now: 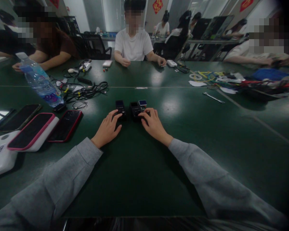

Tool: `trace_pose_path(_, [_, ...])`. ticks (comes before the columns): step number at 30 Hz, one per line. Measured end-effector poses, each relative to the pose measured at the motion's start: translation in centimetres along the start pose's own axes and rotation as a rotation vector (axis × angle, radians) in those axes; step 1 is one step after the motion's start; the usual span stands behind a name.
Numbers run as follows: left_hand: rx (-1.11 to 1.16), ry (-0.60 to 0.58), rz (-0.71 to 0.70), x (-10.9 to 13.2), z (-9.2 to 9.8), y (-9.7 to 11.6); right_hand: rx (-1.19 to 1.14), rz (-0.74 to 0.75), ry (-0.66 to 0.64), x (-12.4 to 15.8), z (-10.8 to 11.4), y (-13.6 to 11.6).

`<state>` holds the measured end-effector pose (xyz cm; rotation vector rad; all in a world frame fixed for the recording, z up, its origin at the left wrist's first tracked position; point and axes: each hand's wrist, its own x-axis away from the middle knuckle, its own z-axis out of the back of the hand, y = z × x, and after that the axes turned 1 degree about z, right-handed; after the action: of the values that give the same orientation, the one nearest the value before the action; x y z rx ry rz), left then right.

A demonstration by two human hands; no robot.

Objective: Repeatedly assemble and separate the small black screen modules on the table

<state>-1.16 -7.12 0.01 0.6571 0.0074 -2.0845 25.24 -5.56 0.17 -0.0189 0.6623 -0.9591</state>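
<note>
Two small black handheld devices lie side by side on the dark green table (pixel 139 179). My left hand (pixel 107 128) rests by the left black device (pixel 119 105), its fingertips on the lower part and its thumb stretched apart on the table side. My right hand (pixel 155 125) has curled fingers and thumb at the right side of the right black device (pixel 134 110). A small square piece with a bluish screen (pixel 142 103) stands at that device's upper right, just beyond my right fingers. Exactly what those fingers cover is hidden.
Left of me are several phones, including a red-edged phone (pixel 66 126), a white case (pixel 1 154) and a tilted water bottle (pixel 42 83). Black cables (pixel 93 89) lie beyond. On the right are a wrench (pixel 214 97) and coloured cords (pixel 207 77). People sit opposite, one in a white shirt (pixel 133 45).
</note>
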Motion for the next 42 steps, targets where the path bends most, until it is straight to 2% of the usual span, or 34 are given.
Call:
trace_pose_path(20, [0.008,-0.002,-0.005,0.0,0.0,0.0,0.005,0.033,0.019,0.1,-0.4,0.3])
trace_pose_path(42, [0.019,-0.007,-0.003,-0.1,0.1,0.0,0.087,-0.087,0.138,-0.1,-0.7,1.1])
